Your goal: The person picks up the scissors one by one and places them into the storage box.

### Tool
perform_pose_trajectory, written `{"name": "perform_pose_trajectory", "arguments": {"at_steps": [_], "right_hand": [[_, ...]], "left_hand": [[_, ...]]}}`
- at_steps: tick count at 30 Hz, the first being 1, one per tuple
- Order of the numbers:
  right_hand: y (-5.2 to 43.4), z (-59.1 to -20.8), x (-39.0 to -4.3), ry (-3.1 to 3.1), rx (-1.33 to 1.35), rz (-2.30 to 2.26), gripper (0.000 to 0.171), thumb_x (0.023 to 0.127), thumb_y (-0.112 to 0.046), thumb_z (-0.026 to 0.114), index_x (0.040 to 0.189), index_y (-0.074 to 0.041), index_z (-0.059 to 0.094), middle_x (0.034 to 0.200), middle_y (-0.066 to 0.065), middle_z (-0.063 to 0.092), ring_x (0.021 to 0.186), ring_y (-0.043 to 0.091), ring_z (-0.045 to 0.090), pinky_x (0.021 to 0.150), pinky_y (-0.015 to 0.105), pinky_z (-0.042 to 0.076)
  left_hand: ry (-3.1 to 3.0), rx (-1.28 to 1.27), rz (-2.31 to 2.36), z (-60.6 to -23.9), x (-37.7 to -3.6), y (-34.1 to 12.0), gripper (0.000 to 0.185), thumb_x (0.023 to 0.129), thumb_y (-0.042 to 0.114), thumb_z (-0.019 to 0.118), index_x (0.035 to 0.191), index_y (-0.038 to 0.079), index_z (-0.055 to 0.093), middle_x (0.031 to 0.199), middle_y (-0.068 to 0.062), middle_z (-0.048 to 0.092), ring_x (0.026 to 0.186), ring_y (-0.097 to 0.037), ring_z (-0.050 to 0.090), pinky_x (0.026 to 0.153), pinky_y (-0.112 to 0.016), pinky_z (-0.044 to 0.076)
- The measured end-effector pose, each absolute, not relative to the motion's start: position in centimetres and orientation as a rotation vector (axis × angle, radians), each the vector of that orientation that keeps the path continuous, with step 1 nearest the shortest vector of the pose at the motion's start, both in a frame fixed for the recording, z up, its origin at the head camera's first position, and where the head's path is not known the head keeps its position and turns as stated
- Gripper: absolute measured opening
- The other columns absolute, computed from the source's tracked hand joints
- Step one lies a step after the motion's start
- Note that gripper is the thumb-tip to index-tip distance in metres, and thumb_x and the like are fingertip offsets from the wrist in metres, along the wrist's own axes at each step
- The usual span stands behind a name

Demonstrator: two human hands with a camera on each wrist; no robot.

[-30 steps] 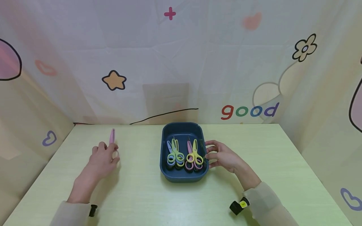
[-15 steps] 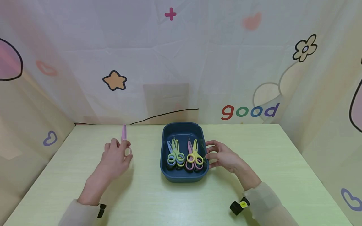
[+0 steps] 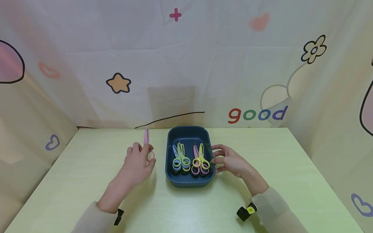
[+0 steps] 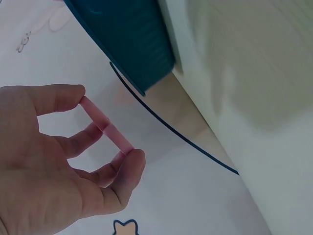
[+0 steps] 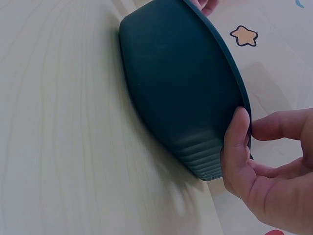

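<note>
My left hand [image 3: 137,166] pinches pink scissors [image 3: 146,137] by the handle loops, with the blades pointing away, to the left of a dark blue plastic bin [image 3: 187,183]. In the left wrist view the pink handle [image 4: 110,128] spans between thumb and fingers, apart from the bin. Several scissors lie in the bin: blue and green ones [image 3: 181,158] on its left side, a pink pair [image 3: 195,152] and a yellow pair [image 3: 201,158] on its right. My right hand [image 3: 231,161] grips the bin's right rim, its thumb and a finger on either side of the edge in the right wrist view.
The bin stands on a pale wooden table [image 3: 186,207]. A printed curtain [image 3: 186,64] hangs along the table's back edge and both sides. A black wrist camera [image 3: 246,212] sits by the right sleeve.
My left hand has moved right toward the bin, carrying the pink scissors with it. The right hand and the bin have stayed in place.
</note>
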State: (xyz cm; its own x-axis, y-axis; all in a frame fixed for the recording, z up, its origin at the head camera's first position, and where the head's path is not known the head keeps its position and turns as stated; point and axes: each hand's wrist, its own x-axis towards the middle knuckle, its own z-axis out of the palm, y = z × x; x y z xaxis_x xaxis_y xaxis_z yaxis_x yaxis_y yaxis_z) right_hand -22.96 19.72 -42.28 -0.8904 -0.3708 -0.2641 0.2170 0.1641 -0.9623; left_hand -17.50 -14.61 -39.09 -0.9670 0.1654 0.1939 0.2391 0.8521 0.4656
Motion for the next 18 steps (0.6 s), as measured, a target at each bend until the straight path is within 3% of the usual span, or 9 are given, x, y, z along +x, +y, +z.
{"name": "perform_pose_trajectory", "arguments": {"at_steps": [18], "right_hand": [[19.7,-42.2,-22.9,2.005,-0.148,-1.768,0.056,0.098,0.004,0.057,0.149,0.004,0.034,0.118,0.021,0.049,0.094,0.028,0.059,0.072,0.036,0.060]], "left_hand": [[-2.928,-0.437,-0.690,-39.0,-18.1,-8.8,0.034,0.098,0.018,0.068,0.126,0.002,0.058,0.103,-0.016,0.045,0.095,-0.033,0.042,0.072,-0.041,0.044]]}}
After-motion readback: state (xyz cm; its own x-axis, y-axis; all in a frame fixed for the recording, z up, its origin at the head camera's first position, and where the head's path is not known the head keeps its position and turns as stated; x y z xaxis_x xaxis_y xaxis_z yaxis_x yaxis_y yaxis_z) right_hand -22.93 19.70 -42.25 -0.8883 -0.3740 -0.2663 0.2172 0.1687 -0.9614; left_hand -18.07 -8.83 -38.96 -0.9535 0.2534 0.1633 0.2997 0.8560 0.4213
